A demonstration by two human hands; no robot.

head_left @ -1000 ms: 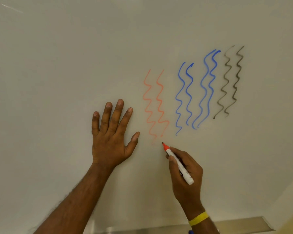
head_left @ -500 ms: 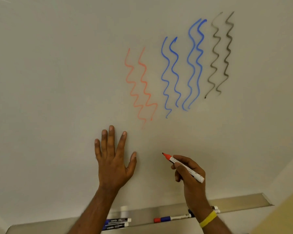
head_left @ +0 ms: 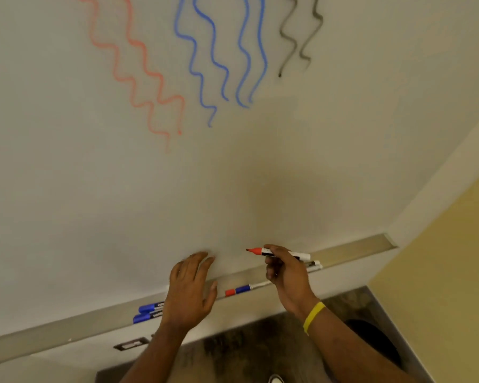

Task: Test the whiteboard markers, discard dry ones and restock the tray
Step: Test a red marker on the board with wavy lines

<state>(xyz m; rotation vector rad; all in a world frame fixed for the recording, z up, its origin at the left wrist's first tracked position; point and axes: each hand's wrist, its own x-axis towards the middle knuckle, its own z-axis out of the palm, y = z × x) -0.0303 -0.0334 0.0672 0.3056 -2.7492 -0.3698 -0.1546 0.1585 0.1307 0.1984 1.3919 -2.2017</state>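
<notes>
Both hands have dropped from beside the squiggles to the bottom edge of the whiteboard [head_left: 233,189]. The right hand [head_left: 285,280] grips the uncapped red marker [head_left: 277,253] — barrel level, tip pointing left, just above the tray [head_left: 365,244]. The left hand [head_left: 190,291] is slack-fingered and holds nothing, left of the tip and apart from it. Two blue markers [head_left: 149,307] lie in the tray beside its wrist — another marker [head_left: 241,289] lies between the hands.

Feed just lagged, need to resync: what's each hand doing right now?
Left hand: open, fingers relaxed, holding nothing.
Right hand: closed around the uncapped red marker.
</notes>
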